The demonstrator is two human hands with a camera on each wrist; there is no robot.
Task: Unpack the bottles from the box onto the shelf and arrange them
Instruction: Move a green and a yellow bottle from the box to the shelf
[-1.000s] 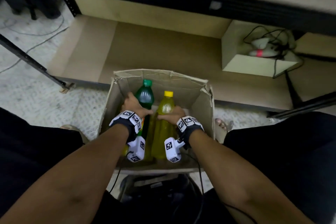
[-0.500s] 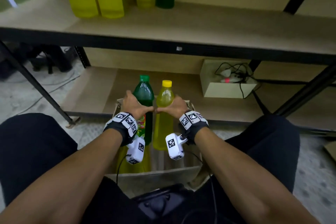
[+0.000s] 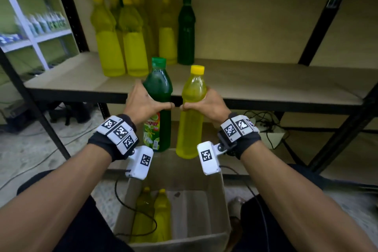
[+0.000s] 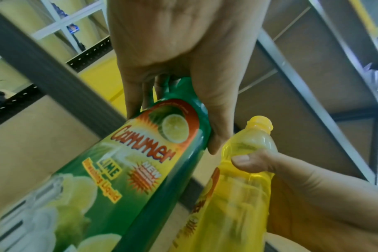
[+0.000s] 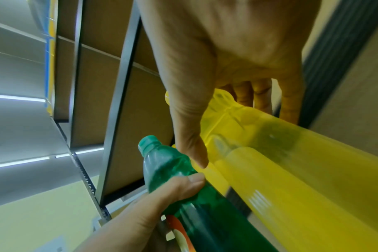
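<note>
My left hand (image 3: 146, 101) grips a green bottle (image 3: 158, 92) with a lime label around its upper body; the label shows in the left wrist view on the green bottle (image 4: 153, 170). My right hand (image 3: 206, 102) grips a yellow bottle (image 3: 192, 112) the same way, seen close as the yellow bottle (image 5: 291, 162). Both bottles are upright, side by side in the air, above the open cardboard box (image 3: 206, 206) and just in front of the shelf board (image 3: 266, 86). Two yellow bottles (image 3: 155, 210) still stand in the box's left part.
Several yellow bottles (image 3: 122, 47) and one dark green bottle (image 3: 185, 32) stand at the back left of the shelf. Black uprights (image 3: 321, 18) frame the shelf. A lower shelf holds a small box with cables (image 3: 266, 129). A white rack (image 3: 34, 26) stands far left.
Both hands have lifted the green and yellow bottles up out of the box to the height of the shelf. My head has tilted up, bringing the stocked shelf into view.
</note>
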